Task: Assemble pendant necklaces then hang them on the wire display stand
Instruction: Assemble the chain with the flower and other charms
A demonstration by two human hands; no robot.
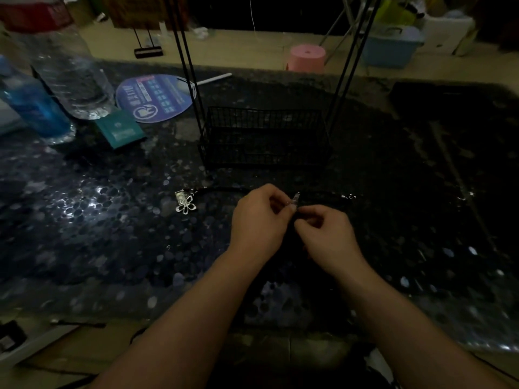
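Plainly the assembling step is in hand, not the hanging: both hands meet low over the dark table (112, 220), just in front of the wire display stand (264, 136). The left hand (258, 220) has its fingers curled and pinches a small pale pendant (295, 200) at its fingertips, while the right hand (327, 234), likewise curled, pinches something just beneath it, probably the black cord (323, 195), which is too dark to follow. A second pendant, a silver flower (186, 204), lies on the table to the left, on its own cord, well apart from the hands. Next, I judge, the cord end must be fed through the pendant's loop, which calls for a steady pinch and fine alignment in poor light.
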